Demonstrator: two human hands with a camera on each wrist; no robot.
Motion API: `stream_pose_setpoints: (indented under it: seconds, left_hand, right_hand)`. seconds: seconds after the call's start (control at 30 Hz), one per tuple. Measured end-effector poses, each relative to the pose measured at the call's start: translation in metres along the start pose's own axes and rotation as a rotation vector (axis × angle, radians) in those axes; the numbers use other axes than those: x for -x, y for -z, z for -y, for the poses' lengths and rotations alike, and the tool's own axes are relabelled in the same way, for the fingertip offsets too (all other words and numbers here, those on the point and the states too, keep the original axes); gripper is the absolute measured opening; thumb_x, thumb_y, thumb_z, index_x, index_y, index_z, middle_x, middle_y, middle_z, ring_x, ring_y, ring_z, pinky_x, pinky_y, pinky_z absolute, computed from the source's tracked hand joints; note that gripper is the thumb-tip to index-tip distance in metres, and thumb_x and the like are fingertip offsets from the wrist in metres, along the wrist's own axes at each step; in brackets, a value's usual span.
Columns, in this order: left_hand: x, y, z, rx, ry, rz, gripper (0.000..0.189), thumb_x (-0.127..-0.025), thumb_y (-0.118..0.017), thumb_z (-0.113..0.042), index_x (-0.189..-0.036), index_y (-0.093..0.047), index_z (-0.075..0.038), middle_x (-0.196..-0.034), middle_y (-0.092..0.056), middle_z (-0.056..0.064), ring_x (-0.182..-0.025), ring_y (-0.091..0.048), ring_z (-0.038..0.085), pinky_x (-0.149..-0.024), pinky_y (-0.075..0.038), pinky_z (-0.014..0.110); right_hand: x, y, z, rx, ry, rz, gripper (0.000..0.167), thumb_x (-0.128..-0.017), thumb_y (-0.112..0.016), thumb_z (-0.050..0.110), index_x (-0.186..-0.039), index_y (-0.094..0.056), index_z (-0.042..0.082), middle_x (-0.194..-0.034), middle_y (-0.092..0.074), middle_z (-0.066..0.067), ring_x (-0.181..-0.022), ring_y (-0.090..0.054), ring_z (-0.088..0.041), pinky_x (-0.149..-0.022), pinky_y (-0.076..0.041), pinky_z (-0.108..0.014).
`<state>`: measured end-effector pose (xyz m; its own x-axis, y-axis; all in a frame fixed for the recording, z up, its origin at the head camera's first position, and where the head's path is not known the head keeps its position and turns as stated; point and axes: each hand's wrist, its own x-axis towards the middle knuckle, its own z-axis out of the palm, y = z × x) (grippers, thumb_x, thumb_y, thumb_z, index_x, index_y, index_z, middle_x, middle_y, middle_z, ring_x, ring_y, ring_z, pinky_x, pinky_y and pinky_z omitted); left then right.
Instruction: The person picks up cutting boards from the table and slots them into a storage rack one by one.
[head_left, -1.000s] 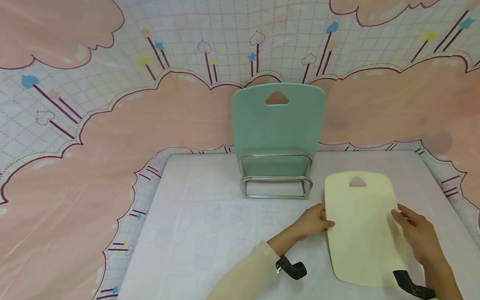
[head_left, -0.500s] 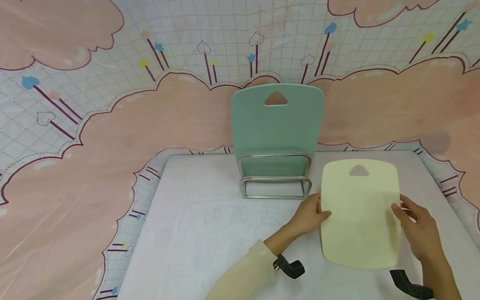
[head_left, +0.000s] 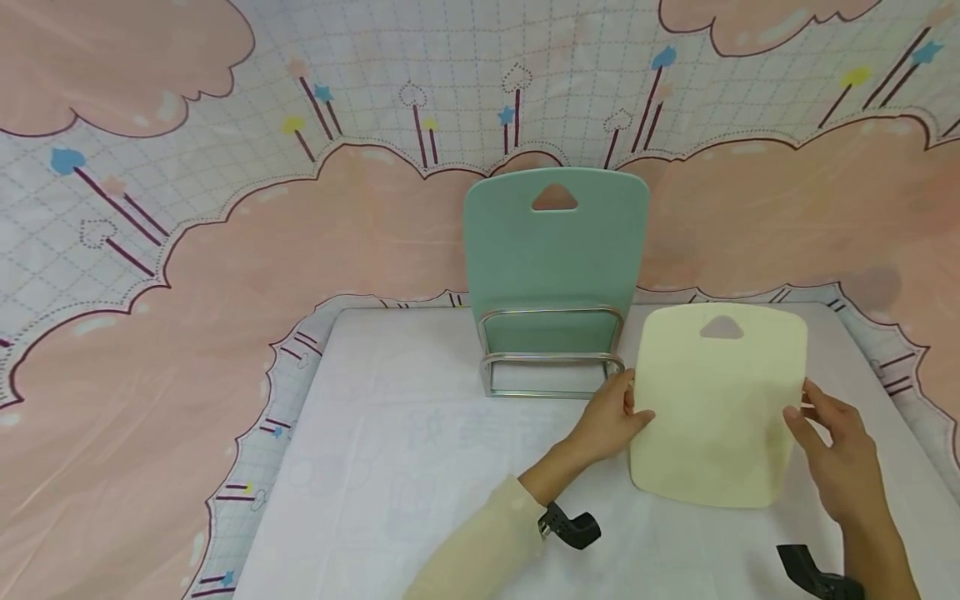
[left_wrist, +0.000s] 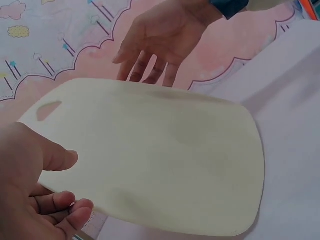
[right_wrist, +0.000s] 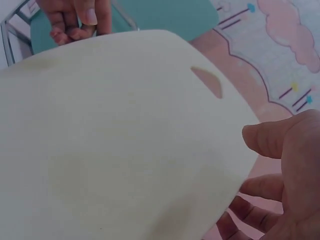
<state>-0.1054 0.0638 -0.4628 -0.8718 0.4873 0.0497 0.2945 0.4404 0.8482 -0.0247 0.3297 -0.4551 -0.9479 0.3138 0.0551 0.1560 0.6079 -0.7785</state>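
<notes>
A pale yellow cutting board (head_left: 712, 417) with a triangular hole is raised off the table, slightly tilted, its broad face toward me in the head view. My left hand (head_left: 609, 419) holds its left edge, thumb on the front face and fingers behind, close to the metal rack (head_left: 555, 358). At the right edge, my right hand (head_left: 842, 454) has its thumb over the front and its fingers behind the rim. In the left wrist view the same cutting board (left_wrist: 165, 155) spans the space between both hands. A green cutting board (head_left: 555, 267) stands upright in the rack.
The white-covered table (head_left: 390, 467) extends left of the hands. Behind it hangs a pink and white patterned cloth (head_left: 360, 225). The rack stands toward the table's back, just left of the yellow board.
Both hands hold the yellow cutting board throughout. It has risen and moved slightly toward the rack, its face turning more upright; the left hand has shifted up and left. The green board stays in place.
</notes>
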Motion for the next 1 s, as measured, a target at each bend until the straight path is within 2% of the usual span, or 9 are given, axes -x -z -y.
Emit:
stream_pose_setpoints:
  seconds: [0.03,0.13,0.27,0.33,0.53,0.7,0.8,1.0]
  left_hand:
    - [0.000,0.001,0.000,-0.001,-0.007,-0.001,0.038,-0.088,-0.068,-0.011,-0.118,-0.049,0.003,-0.080,-0.042,-0.001,-0.065,-0.038,0.003,-0.054,-0.033,0.015]
    - [0.000,0.004,-0.001,-0.016,-0.043,-0.008,0.037,-0.088,-0.068,-0.011,-0.115,-0.048,0.002,-0.081,-0.042,0.000,-0.066,-0.038,0.004,-0.056,-0.033,0.015]
    - [0.001,0.005,0.001,-0.009,-0.075,-0.004,0.042,-0.088,-0.070,-0.014,-0.119,-0.044,-0.002,-0.085,-0.040,0.001,-0.071,-0.039,0.006,-0.058,-0.033,0.014]
    - [0.002,0.005,0.003,0.012,-0.079,0.011,0.053,-0.088,-0.070,-0.017,-0.128,-0.039,-0.004,-0.087,-0.038,0.001,-0.074,-0.039,0.007,-0.060,-0.033,0.014]
    - [0.004,0.006,0.007,0.058,-0.109,0.063,0.072,-0.087,-0.070,-0.028,-0.143,-0.029,-0.009,-0.091,-0.036,0.000,-0.082,-0.039,0.010,-0.065,-0.034,0.014]
    - [0.005,0.007,0.011,0.075,-0.134,0.089,0.095,-0.086,-0.071,-0.029,-0.155,-0.007,-0.016,-0.092,-0.033,0.000,-0.082,-0.040,0.012,-0.067,-0.034,0.015]
    - [0.005,0.008,0.014,0.095,-0.164,0.097,0.099,-0.087,-0.072,-0.025,-0.155,-0.001,-0.018,-0.092,-0.032,0.001,-0.082,-0.038,0.011,-0.069,-0.034,0.015]
    - [0.003,0.007,0.018,0.161,-0.208,0.086,0.101,-0.086,-0.072,-0.018,-0.155,0.001,-0.019,-0.090,-0.031,0.003,-0.079,-0.034,0.009,-0.069,-0.034,0.017]
  right_hand:
    - [0.000,0.000,0.001,-0.004,-0.005,-0.009,0.057,-0.099,-0.051,0.029,-0.151,-0.028,0.023,-0.135,-0.035,-0.017,-0.109,-0.035,0.009,-0.091,-0.030,-0.019]
    - [0.001,-0.003,0.002,-0.019,-0.027,-0.038,0.055,-0.099,-0.051,0.028,-0.149,-0.029,0.027,-0.136,-0.036,-0.013,-0.112,-0.036,0.007,-0.090,-0.032,-0.021]
    - [0.001,-0.006,0.004,-0.062,-0.048,-0.077,0.053,-0.099,-0.052,0.026,-0.148,-0.031,0.030,-0.137,-0.036,-0.007,-0.113,-0.037,0.006,-0.095,-0.031,-0.023]
    - [0.001,-0.008,0.005,-0.093,-0.048,-0.094,0.052,-0.099,-0.052,0.024,-0.147,-0.032,0.030,-0.136,-0.037,-0.004,-0.111,-0.038,0.007,-0.096,-0.030,-0.021]
    - [0.004,-0.010,0.007,-0.170,-0.041,-0.123,0.052,-0.099,-0.053,0.019,-0.146,-0.034,0.028,-0.132,-0.038,0.010,-0.112,-0.038,0.004,-0.096,-0.029,-0.015]
    - [0.004,-0.012,0.007,-0.212,-0.027,-0.143,0.053,-0.098,-0.054,0.013,-0.146,-0.036,0.024,-0.125,-0.037,0.020,-0.111,-0.039,0.003,-0.090,-0.031,-0.008]
    - [0.004,-0.012,0.007,-0.240,-0.026,-0.152,0.053,-0.097,-0.054,0.010,-0.146,-0.037,0.022,-0.125,-0.037,0.021,-0.110,-0.040,0.003,-0.089,-0.031,-0.007]
    - [0.006,-0.012,0.011,-0.290,0.003,-0.185,0.052,-0.095,-0.056,0.004,-0.144,-0.042,0.018,-0.124,-0.041,0.016,-0.109,-0.043,0.001,-0.087,-0.034,-0.007]
